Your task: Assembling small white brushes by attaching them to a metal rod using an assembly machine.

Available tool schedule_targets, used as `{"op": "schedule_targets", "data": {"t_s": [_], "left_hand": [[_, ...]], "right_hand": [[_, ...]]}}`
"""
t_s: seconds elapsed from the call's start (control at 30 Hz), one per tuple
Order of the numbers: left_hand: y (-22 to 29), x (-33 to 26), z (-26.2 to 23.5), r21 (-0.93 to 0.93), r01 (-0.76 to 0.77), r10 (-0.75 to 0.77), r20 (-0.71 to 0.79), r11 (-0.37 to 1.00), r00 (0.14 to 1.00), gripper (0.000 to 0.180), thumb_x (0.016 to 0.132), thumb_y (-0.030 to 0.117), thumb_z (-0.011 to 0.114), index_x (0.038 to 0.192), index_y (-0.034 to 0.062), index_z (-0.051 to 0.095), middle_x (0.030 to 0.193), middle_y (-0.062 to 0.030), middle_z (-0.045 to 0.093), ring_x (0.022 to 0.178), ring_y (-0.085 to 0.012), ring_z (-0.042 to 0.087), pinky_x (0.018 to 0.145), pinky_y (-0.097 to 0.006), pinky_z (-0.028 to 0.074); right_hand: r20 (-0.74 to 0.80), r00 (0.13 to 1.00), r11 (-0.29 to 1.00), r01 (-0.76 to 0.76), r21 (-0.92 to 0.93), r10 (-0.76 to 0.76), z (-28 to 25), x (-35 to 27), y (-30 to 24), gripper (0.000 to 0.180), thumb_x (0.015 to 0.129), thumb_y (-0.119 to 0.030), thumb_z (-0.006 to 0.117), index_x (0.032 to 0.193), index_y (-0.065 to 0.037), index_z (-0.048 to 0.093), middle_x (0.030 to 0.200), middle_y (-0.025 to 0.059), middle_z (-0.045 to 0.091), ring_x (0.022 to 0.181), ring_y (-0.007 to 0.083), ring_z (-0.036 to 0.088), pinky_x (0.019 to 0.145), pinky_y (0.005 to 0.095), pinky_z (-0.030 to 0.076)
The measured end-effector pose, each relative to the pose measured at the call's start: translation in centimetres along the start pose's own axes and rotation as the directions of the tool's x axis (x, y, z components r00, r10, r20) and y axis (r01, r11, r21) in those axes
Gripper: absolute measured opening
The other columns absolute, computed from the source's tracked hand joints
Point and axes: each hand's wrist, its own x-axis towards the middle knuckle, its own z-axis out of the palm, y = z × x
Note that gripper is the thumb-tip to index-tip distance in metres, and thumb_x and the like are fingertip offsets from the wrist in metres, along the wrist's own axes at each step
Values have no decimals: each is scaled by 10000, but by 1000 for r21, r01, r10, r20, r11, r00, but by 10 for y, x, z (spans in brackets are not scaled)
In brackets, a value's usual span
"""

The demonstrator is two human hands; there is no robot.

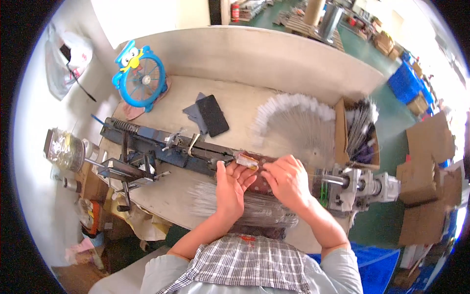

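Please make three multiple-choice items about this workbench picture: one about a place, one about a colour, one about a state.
1. Where does the small fan stand?
A. far left of the bench
B. inside the cardboard box
C. under the hands

2. What colour is the fan?
A. red
B. blue
C. green

3. What are the hands doing?
A. resting in the lap
B. both at the long machine
C. lifting the fan

Answers: 1 A, it stands at the far left, beyond the long machine. 2 B, its frame is blue. 3 B, the left hand and right hand meet at the machine's rail.

Pale grey-green short sleeves; grey-white checked apron over chest; forearms bare.
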Motion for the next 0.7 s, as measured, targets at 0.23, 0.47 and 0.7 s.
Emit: {"op": "schedule_targets", "data": {"t_s": [0.23,0.47,0.7], "left_hand": [[-2,-7,-6,158,89,-78,-78,983,994,504,963,361,430,1330,19,383,1307,-122,483,1159,-236,505,946,-363,415],[36,-15,-137,169,-113,175,-415,979,893,272,895,269,570,1056,52,604,929,-49,633,811,-169,607,677,-287,489],[143,-56,-309,344,-486,499,-834,803,234,337,836,377,648,961,66,616,867,-29,621,728,-105,582,596,-225,474]], "right_hand": [[-106,994,996,-19,85,28,-20,-10,10,113,760,-122,650,866,-83,653,752,39,629,776,238,588,678,355,473],[186,964,978,-201,53,188,-10,-80,24,116,783,-132,633,890,-92,651,770,55,637,747,245,629,630,357,513],[438,869,971,-233,-47,230,1,-86,27,129,810,-210,609,895,-127,662,850,35,612,853,236,613,668,357,515]]}}
